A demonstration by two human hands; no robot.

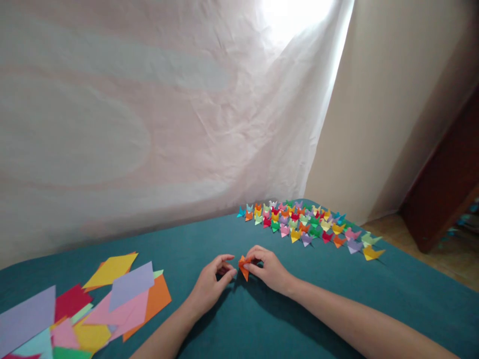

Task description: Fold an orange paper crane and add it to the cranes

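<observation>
while the left hand is held just beside it without touching, a small orange figure of folded paper is gripped by the right hand. the right thumb and fingers are brought together on the paper, which is pinched at its right side; how the hidden fingertips are placed cannot be told. the left fingers are curled loosely, thumb and forefinger parted by a gap, and nothing is seen to be held between them. the figure is kept low over the middle of the green table, its lower point turned down; whether the cloth is touched by it cannot be told.

at the back right, many folded figures in mixed colours are set out in slanting rows, with a yellow figure placed at the near right corner. to the left, well apart from these, flat sheets are strewn and overlapped: a lilac sheet is laid partly over a pink sheet, and an orange sheet is partly covered beside them. the table is backed by a pale curtain.
</observation>
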